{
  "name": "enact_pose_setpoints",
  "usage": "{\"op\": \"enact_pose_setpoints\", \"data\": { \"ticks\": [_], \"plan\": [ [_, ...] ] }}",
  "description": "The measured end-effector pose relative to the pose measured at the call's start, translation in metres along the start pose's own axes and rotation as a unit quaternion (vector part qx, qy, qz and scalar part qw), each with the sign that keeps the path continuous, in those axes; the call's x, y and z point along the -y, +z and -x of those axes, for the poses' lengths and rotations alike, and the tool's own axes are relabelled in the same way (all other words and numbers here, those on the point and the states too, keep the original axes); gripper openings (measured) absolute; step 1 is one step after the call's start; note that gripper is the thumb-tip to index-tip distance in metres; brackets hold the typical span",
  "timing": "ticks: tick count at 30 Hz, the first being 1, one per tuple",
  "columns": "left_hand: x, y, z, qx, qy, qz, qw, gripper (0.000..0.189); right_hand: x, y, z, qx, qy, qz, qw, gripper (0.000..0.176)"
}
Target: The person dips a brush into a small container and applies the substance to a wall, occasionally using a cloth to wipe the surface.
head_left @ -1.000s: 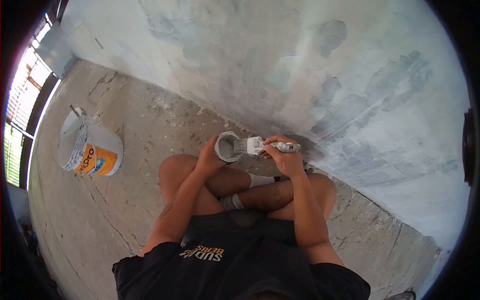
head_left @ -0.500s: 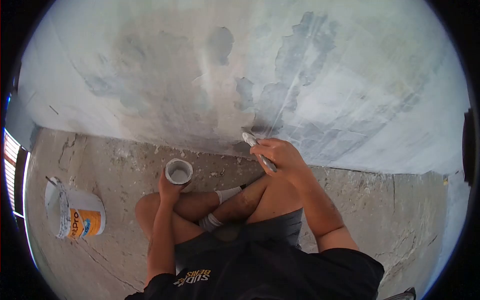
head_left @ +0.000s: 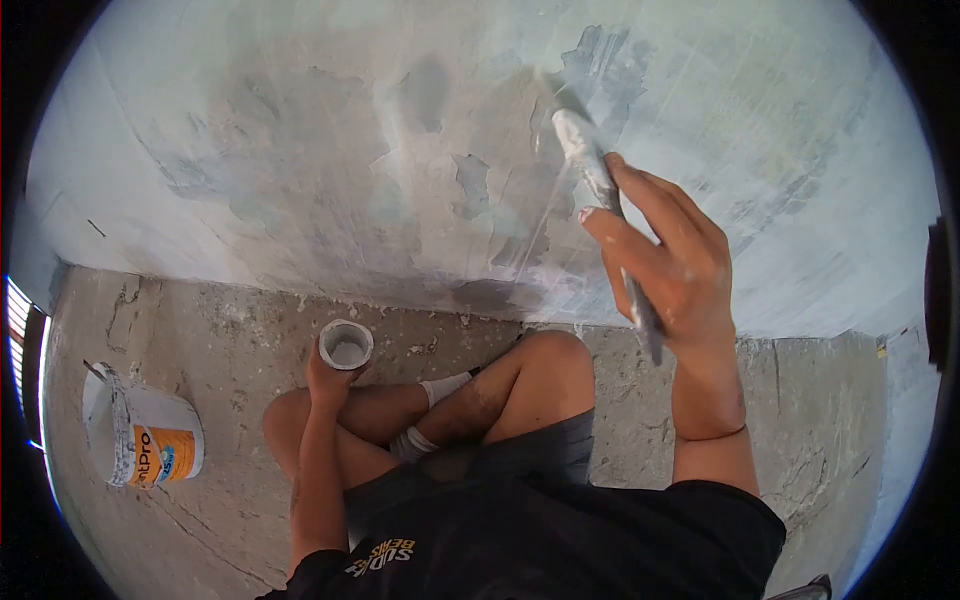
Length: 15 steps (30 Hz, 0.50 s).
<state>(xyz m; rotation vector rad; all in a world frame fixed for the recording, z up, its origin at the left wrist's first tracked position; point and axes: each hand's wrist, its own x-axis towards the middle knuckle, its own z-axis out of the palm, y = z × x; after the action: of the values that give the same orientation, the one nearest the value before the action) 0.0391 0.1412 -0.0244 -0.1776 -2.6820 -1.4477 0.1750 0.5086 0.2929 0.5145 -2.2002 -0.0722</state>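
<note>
My right hand grips a paintbrush by its handle, fingers and thumb closed round it. White paint coats the brush, whose bristle end points up and left at the patchy wall. Motion blurs the tip, which overlaps the wall beside a grey peeled patch. Down at the left, my left hand is wrapped round a small cup with a whitish rim. Pale paint shows inside the cup, which is held over the floor near my bent knee.
A white bucket with an orange label stands on the cracked concrete floor at the left, a stick leaning from its mouth. My crossed legs lie between me and the wall. Loose flakes dot the wall's foot.
My right hand has moved up and to the right with the paintbrush, from low on the wall to higher up. My left hand still holds the cup in nearly the same place.
</note>
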Motion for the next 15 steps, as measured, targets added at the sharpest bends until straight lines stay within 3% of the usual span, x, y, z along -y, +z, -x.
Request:
{"op": "enact_pose_setpoints", "data": {
  "ticks": [2,6,11,13,15],
  "plan": [
    [-0.003,-0.002,0.0,0.006,0.02,0.022,1.0,0.081,0.011,0.011,0.002,-0.044,-0.031,0.043,0.998,0.021],
    [0.004,-0.002,-0.001,0.006,0.027,0.011,1.0,0.08,0.041,0.111,0.068,0.075,-0.054,0.133,0.987,0.011],
    [-0.005,-0.005,0.003,0.003,0.031,0.007,1.0,0.082,0.091,0.202,0.17,0.178,-0.06,0.039,0.981,0.012],
    [-0.003,-0.005,0.002,0.0,0.016,0.016,1.0,0.083,0.109,0.219,0.183,0.234,0.015,-0.072,0.969,0.012],
    [-0.002,-0.004,0.002,-0.004,0.0,0.028,1.0,0.084,0.116,0.23,0.186,0.283,0.05,-0.089,0.954,0.011]
  ]
}}
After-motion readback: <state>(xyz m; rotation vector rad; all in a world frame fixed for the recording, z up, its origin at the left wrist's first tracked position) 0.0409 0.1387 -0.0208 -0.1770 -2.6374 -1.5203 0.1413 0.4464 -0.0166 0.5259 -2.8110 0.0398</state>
